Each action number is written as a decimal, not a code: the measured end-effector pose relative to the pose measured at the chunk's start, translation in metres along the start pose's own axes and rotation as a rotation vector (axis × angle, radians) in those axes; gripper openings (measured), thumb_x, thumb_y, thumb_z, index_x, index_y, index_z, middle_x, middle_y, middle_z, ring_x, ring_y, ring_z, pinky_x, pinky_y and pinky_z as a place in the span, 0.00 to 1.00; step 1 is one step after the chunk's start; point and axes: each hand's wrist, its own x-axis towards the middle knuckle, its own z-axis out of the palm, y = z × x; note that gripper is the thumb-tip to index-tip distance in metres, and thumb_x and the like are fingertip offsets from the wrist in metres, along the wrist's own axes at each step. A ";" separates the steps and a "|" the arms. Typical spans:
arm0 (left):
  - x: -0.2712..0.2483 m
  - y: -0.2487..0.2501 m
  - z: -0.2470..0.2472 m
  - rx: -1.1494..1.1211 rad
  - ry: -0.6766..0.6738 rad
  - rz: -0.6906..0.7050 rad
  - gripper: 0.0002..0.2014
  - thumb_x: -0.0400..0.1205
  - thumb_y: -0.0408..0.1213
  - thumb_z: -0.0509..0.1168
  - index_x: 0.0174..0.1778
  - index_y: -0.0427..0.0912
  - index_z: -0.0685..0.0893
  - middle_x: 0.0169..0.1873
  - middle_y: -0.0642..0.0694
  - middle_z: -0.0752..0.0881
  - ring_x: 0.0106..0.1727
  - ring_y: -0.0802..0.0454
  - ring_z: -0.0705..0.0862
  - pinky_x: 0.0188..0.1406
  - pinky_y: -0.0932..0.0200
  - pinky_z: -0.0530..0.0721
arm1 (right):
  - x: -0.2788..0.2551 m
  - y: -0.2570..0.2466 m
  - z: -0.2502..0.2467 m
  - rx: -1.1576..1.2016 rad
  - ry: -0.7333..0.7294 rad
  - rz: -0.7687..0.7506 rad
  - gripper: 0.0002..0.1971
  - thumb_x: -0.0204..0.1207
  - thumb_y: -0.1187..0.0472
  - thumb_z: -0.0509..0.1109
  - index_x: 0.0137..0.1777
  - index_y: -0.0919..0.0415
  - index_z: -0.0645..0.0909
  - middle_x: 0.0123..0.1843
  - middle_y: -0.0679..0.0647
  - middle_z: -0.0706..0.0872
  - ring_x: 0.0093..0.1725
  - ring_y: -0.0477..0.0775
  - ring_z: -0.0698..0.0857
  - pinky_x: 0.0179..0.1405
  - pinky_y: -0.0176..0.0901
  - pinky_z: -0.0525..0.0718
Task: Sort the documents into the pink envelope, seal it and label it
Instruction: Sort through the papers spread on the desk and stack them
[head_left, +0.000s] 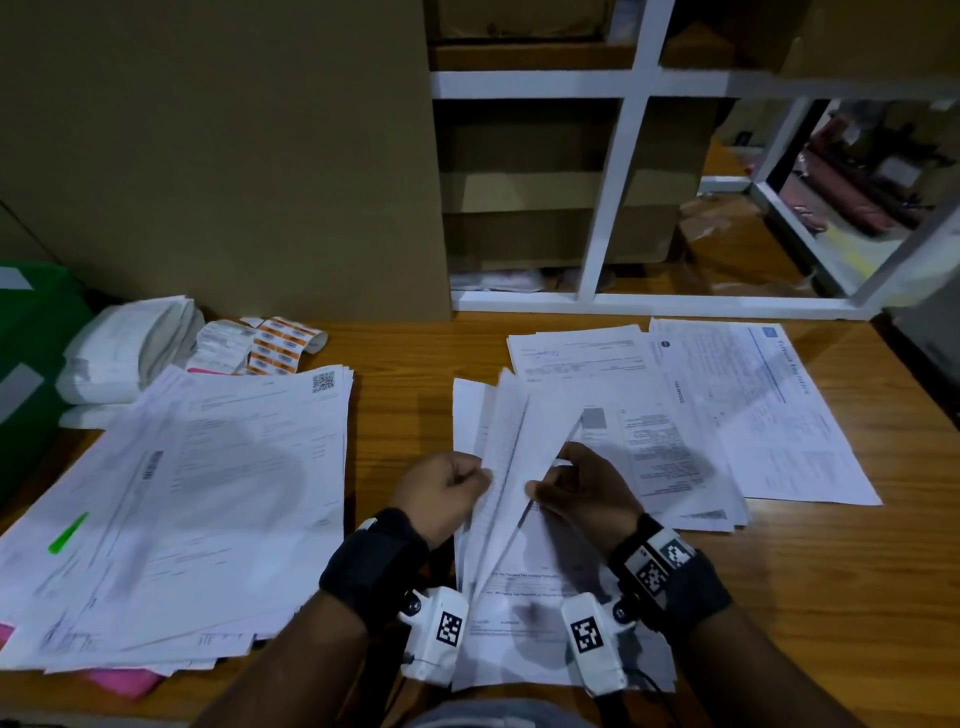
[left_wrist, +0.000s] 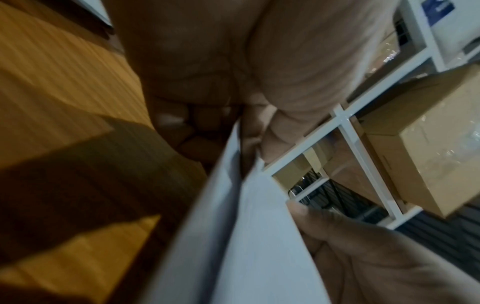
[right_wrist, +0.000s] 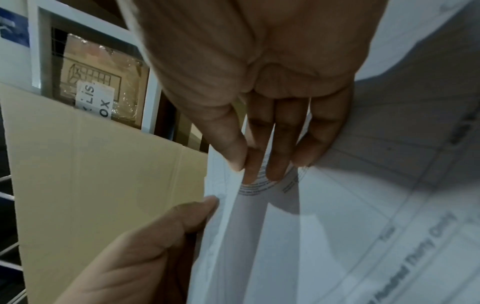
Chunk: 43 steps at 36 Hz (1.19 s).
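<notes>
A sheaf of white printed sheets (head_left: 506, 457) stands lifted and fanned above the pile (head_left: 540, 623) in front of me. My left hand (head_left: 449, 488) grips the left leaves of the sheaf (left_wrist: 233, 236), fingers curled. My right hand (head_left: 576, 480) pinches one sheet (right_wrist: 259, 205) between thumb and forefinger, peeling it to the right. A pink envelope (head_left: 122, 682) lies almost hidden under the big paper stack (head_left: 197, 499) at the left; only its edge shows.
More sorted documents (head_left: 727, 405) spread over the wooden table (head_left: 395, 410) at the right. Orange label sheets (head_left: 275, 348) and folded white bags (head_left: 124, 353) lie at the back left beside a green bin (head_left: 26, 364). A white shelf frame (head_left: 608, 197) with cardboard boxes stands behind.
</notes>
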 end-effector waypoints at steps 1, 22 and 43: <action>0.000 -0.001 -0.001 0.002 0.025 0.003 0.21 0.80 0.54 0.62 0.44 0.39 0.90 0.42 0.37 0.92 0.46 0.39 0.89 0.51 0.40 0.87 | 0.001 0.001 -0.001 0.013 0.015 0.016 0.14 0.71 0.68 0.79 0.54 0.62 0.81 0.35 0.54 0.89 0.34 0.46 0.88 0.37 0.39 0.84; 0.003 -0.018 0.001 -0.004 0.143 -0.118 0.12 0.83 0.47 0.72 0.39 0.42 0.86 0.42 0.52 0.87 0.47 0.55 0.84 0.51 0.61 0.81 | -0.023 0.013 -0.012 0.043 0.297 -0.078 0.43 0.76 0.69 0.70 0.80 0.35 0.53 0.26 0.53 0.81 0.30 0.52 0.84 0.36 0.48 0.82; 0.010 -0.017 -0.024 0.063 0.274 0.073 0.24 0.86 0.33 0.66 0.73 0.63 0.70 0.69 0.55 0.84 0.66 0.55 0.84 0.68 0.47 0.85 | -0.018 0.011 -0.037 -0.175 0.247 -0.175 0.14 0.76 0.56 0.63 0.56 0.39 0.83 0.39 0.52 0.89 0.40 0.56 0.89 0.44 0.55 0.89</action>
